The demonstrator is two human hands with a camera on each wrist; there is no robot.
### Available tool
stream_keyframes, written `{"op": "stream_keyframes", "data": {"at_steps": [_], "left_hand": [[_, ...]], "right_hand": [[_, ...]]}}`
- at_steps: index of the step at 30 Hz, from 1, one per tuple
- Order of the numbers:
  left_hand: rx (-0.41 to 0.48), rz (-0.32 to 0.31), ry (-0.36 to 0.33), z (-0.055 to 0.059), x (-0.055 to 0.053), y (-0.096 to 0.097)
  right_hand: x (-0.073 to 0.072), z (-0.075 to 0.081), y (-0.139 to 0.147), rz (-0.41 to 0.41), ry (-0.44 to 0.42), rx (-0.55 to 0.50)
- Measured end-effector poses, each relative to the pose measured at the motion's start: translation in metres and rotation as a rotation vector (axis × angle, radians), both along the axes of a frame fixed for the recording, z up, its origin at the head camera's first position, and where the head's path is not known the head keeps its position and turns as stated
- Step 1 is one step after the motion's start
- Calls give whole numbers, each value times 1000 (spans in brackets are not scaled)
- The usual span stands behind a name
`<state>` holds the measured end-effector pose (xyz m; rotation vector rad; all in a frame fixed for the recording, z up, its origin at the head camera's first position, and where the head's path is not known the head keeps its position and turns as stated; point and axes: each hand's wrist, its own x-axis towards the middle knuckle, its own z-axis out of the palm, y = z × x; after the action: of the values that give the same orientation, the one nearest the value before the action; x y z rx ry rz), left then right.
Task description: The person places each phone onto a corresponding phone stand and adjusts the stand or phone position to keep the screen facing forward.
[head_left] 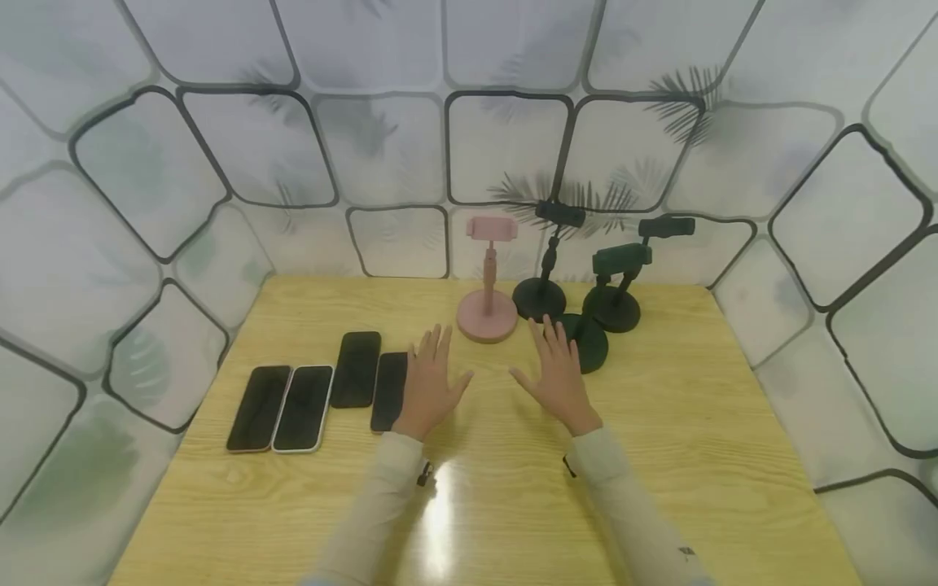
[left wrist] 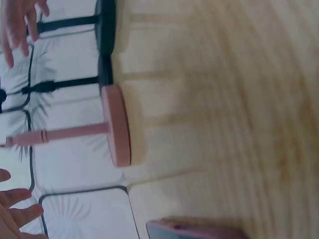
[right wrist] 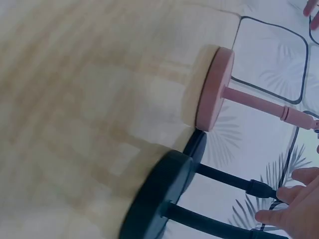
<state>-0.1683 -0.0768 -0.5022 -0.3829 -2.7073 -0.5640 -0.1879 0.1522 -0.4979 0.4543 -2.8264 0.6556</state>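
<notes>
My left hand (head_left: 431, 391), fingers straight and spread, is over the right end of a group of phones and overlaps a dark phone (head_left: 387, 399). My right hand (head_left: 560, 378), fingers also extended, overlaps the base of a dark green phone stand (head_left: 621, 259) in the head view. Both hands hold nothing. Between and beyond them stands a pink phone stand (head_left: 488, 316), upright on its round base. In the right wrist view my right fingers (right wrist: 299, 199) are near the stems of the dark stands.
Behind the green stand are a black phone stand (head_left: 540, 299) and another dark one (head_left: 614, 311). Left of my left hand lie a black phone (head_left: 356, 370), a white-edged phone (head_left: 303, 408) and a reddish-edged phone (head_left: 259, 408). Patterned cloth (head_left: 396, 244) surrounds the wooden table (head_left: 696, 456).
</notes>
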Motion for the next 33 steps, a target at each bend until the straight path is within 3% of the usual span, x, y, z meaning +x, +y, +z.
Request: {"op": "stream_keyframes", "data": {"at_steps": [4,7,13,17,22,25,33], "left_hand": [[123,-20,38,8,-10,-18],[161,-22,31,9,-13,-25],[168,-14,2,4,-10,-28],[178,-22,14,1,-5,-27],[206,-14,9,-2,5,-27],[213,-4,4,-6,8,-28],[184,35,17,-11,9,-33]], "right_hand": [[-28,14,-6,51,5,-110],[-56,19,-15,85,-31,-232],[-109,14,-36,90,-218,-476],[-131,10,-46,88,-256,-551],[-144,7,-55,119,-259,-591],[-148,5,-58,133,-261,-564],[-137,3,-55,180,-248,-526]]}}
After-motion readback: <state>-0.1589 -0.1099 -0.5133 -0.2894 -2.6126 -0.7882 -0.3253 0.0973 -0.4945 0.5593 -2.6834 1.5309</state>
